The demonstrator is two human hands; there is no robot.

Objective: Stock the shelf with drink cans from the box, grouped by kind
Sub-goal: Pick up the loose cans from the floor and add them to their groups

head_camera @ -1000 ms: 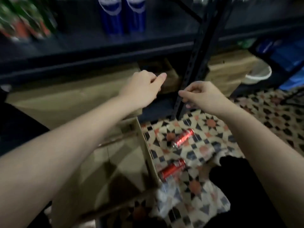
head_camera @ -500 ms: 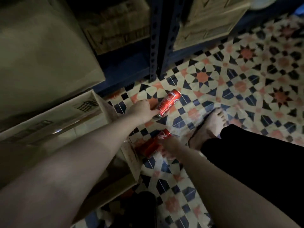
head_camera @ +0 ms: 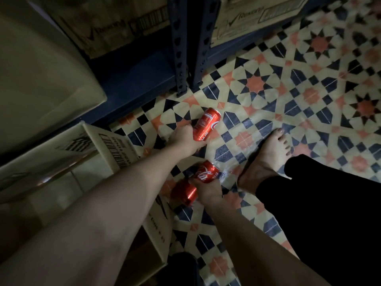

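I'm looking down at both arms reaching to the patterned floor (head_camera: pixel 288 83). Nearest, the open cardboard box (head_camera: pixel 115 145) is sitting at the left w/ its flap up. Just right of it, the right hand (head_camera: pixel 208 193) is curling round the near red can (head_camera: pixel 204 174), fingers wrapped under it; that can is lying on its side, touching the floor, as far as I can tell. A bare foot (head_camera: pixel 266 157) is standing beside it. Farther on, the left hand (head_camera: pixel 183 139) is gripping the bottom end of the far red can (head_camera: pixel 206 123), fingers closed on it; can is tilted, top pointing toward the shelf post (head_camera: pixel 179 48). Beyond, more boxes (head_camera: pixel 115 23) are sitting on the bottom shelf.
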